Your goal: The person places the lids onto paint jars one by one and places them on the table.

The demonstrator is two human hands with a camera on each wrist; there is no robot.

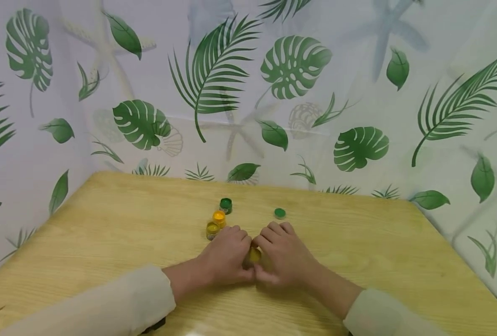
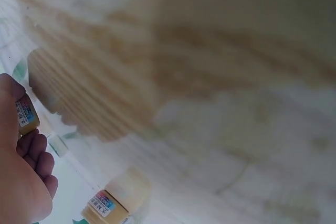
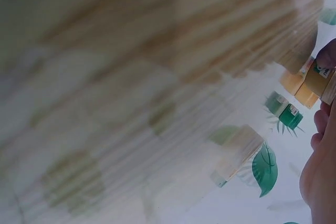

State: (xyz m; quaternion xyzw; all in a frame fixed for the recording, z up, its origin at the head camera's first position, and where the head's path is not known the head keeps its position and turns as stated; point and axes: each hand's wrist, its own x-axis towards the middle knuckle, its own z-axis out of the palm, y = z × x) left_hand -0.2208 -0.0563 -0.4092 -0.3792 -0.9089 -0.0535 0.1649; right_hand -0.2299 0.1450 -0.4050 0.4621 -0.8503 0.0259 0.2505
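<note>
Between both hands, over the front middle of the table, is a small paint jar (image 1: 254, 255) with a dark yellow top. My left hand (image 1: 227, 256) grips it from the left, and a printed label on the jar (image 2: 26, 113) shows in the left wrist view. My right hand (image 1: 283, 255) grips it from the right, fingers curled at its side; the right wrist view shows part of the jar (image 3: 319, 78). Fingers cover most of it. Just beyond the left hand stand an olive-yellow jar (image 1: 213, 230), an orange-yellow jar (image 1: 219, 218) and a dark green jar (image 1: 226, 206).
A flat green disc, apparently a lid (image 1: 279, 213), lies beyond the right hand. The wooden table (image 1: 118, 219) reaches back to a leaf-printed cloth (image 1: 240, 140), which also rises at the sides.
</note>
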